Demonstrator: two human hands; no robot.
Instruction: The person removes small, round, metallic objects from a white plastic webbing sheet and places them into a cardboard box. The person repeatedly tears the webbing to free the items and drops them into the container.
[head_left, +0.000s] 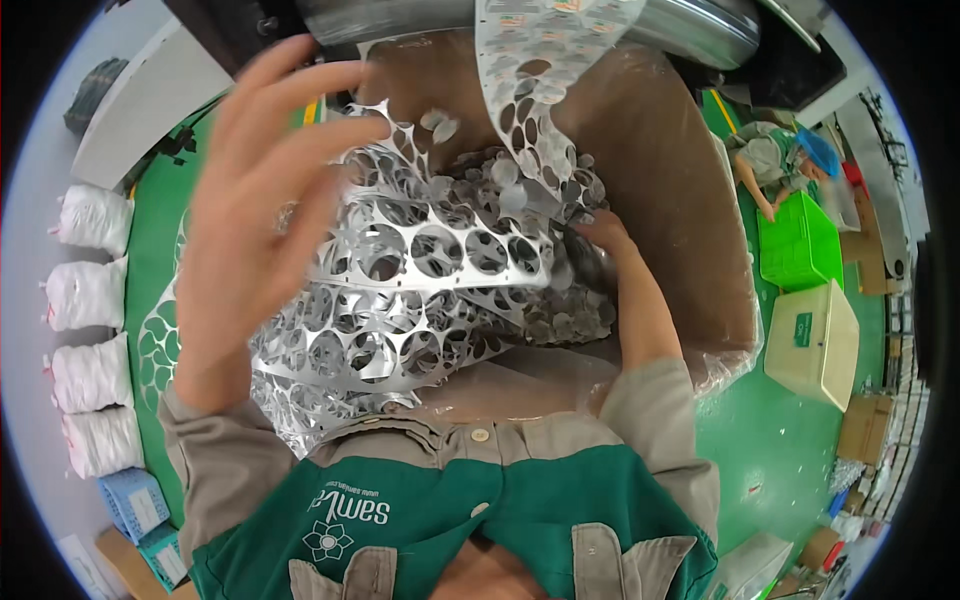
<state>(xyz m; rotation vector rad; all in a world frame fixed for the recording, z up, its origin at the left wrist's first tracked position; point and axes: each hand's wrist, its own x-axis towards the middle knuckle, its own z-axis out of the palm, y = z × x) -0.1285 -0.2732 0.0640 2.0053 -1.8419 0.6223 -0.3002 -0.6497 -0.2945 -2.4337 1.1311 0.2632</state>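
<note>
The foil web [420, 270], punched full of round holes, lies across the box [690, 200] with its long axis left to right, just beside the spread, empty left hand [260, 210], while the right hand [600, 235] presses its far end, grip hidden.

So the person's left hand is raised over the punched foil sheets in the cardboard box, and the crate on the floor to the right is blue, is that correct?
Not quite: the head view shows the crate is bright green, not blue. The rest holds: the left hand is raised over the punched foil sheets in the cardboard box.
</note>
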